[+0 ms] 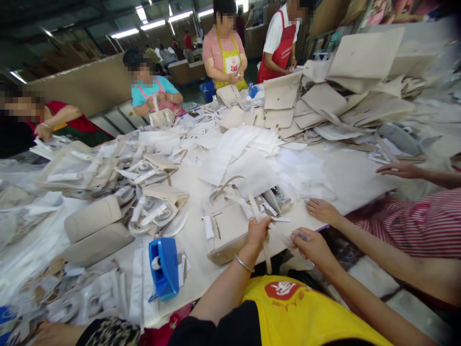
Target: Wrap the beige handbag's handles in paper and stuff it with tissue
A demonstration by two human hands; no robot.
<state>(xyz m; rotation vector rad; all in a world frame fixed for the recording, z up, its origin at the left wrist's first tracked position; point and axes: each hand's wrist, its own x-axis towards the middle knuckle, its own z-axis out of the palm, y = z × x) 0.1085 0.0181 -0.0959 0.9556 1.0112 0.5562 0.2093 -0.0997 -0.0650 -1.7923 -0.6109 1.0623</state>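
A cream handbag (226,233) lies near the front edge of the white table (345,180), its strap (255,211) looping up and back down. My left hand (257,233), with a silver bracelet on the wrist, pinches the strap just right of the bag. My right hand (309,245) holds a piece of clear plastic wrapping (288,238) that runs between both hands. A yellow apron (306,317) covers my chest below.
A blue tape dispenser (163,266) stands left of the bag. Heaps of wrapped cream bags (108,187), white sheets (248,154) and stacked bags (324,96) cover the table. A co-worker in red stripes (414,226) reaches in from the right; several other people work at the far side.
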